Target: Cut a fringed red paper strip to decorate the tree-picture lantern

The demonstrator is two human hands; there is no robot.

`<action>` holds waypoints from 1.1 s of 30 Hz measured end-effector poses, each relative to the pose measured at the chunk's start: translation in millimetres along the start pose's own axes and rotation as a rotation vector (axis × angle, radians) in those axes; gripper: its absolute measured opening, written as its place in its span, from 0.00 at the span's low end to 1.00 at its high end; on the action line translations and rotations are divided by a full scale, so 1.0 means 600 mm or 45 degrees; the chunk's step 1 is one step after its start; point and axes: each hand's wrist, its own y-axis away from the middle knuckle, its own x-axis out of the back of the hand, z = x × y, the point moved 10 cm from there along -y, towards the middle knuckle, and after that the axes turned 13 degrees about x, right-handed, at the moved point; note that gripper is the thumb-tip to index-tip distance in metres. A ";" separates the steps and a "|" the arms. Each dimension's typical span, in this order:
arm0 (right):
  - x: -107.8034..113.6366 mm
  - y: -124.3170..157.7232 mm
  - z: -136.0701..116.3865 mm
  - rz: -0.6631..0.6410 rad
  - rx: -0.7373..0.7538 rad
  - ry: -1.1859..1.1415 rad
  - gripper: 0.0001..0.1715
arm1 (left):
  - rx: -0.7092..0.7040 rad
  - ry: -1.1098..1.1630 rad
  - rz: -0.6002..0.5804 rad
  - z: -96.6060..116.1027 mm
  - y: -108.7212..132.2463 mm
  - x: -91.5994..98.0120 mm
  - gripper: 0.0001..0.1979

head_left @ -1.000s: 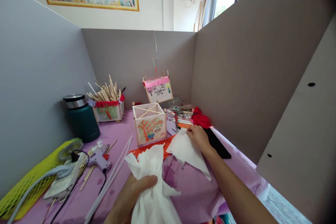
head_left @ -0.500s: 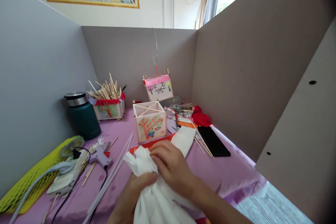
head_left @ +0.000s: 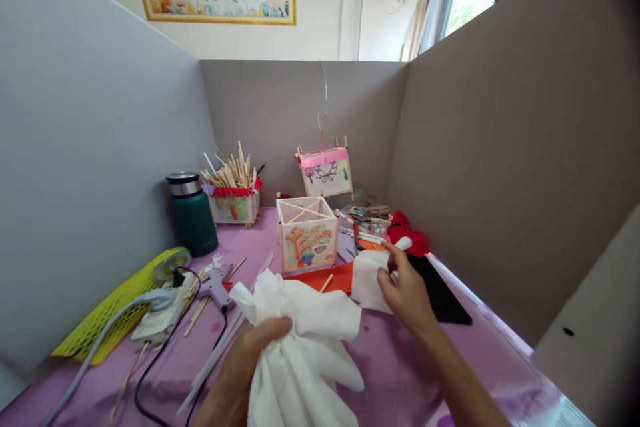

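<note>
My left hand is closed round a bunch of white tissue sheets, held low at the front above the purple table cover. Further right, my right hand pinches the edge of another white sheet that lies over an orange sheet and a black phone. A small paper lantern with a red tree picture stands just behind the sheets.
A second lantern with a pink band stands at the back. A box of wooden sticks and a green flask are at the left. A glue gun, cables and a yellow mesh lie front left. Grey partitions wall three sides.
My right hand left the bunch in my left hand and moved right and forward to a further sheet on the table. The view shifted slightly left.
</note>
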 end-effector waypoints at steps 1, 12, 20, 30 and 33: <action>0.020 -0.001 -0.051 0.047 0.207 -0.144 0.25 | -0.009 0.025 0.018 0.002 0.003 0.006 0.30; -0.047 0.032 -0.369 -0.170 1.049 -0.720 0.26 | -0.351 0.080 0.011 0.111 -0.019 0.013 0.27; -0.105 -0.013 -0.414 -0.314 0.896 -0.854 0.50 | -0.830 0.178 0.203 0.271 0.039 0.024 0.28; -0.102 -0.078 -0.414 0.130 0.924 -0.548 0.48 | -0.973 -0.177 0.287 0.280 0.033 -0.024 0.33; -0.136 -0.067 -0.439 0.017 1.035 -0.499 0.49 | -0.961 -0.115 0.440 0.298 0.009 0.031 0.27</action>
